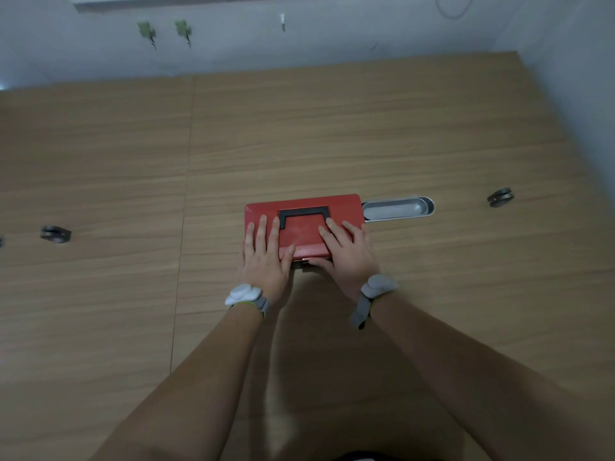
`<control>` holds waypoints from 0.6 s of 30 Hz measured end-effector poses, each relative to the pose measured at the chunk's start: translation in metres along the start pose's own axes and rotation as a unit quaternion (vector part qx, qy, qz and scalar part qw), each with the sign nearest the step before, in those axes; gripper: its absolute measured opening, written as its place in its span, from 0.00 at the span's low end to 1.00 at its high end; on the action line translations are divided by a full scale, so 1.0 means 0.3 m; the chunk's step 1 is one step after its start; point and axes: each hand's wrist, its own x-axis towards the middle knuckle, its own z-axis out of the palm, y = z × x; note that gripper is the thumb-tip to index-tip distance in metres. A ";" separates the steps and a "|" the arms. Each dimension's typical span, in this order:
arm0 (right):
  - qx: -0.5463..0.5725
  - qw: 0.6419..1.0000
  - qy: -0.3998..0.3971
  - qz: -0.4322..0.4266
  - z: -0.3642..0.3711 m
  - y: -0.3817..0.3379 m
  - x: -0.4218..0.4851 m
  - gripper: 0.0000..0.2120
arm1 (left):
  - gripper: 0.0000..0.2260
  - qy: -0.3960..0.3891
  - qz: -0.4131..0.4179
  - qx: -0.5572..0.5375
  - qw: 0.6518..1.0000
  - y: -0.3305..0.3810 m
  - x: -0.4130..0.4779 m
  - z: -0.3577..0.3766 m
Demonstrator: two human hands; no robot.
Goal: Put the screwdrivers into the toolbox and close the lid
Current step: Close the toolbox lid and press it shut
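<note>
A red toolbox with a black handle folded flat on its lid lies in the middle of the wooden table. The lid is down. My left hand lies flat on the lid's left part, fingers spread. My right hand rests flat on the lid's right part, its thumb at the front edge near the latch. No screwdrivers are visible.
An empty grey metal tray sits just right of the toolbox, touching its end. Small dark clamps sit at the table's left and right edges. A white wall with green hooks stands behind the table.
</note>
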 end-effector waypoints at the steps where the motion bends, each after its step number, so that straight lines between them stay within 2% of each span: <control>1: -0.002 1.000 0.000 0.000 0.001 -0.001 -0.001 0.38 | 0.32 0.000 0.000 -0.001 1.000 0.000 -0.001 -0.001; 6: 0.005 1.000 -0.008 0.008 -0.001 0.000 -0.006 0.38 | 0.32 -0.008 -0.003 -0.001 1.000 0.000 -0.009 -0.013; 10: 0.034 0.998 -0.054 0.001 -0.034 0.015 0.006 0.38 | 0.31 -0.031 -0.013 -0.008 0.999 0.016 -0.011 -0.038; 13: 0.063 0.992 -0.109 -0.013 -0.079 0.030 0.019 0.34 | 0.30 -0.049 -0.023 -0.017 0.998 0.032 -0.010 -0.073; 18: 0.132 0.984 -0.122 -0.014 -0.173 0.053 0.009 0.29 | 0.29 -0.038 -0.045 -0.068 0.996 0.071 -0.025 -0.139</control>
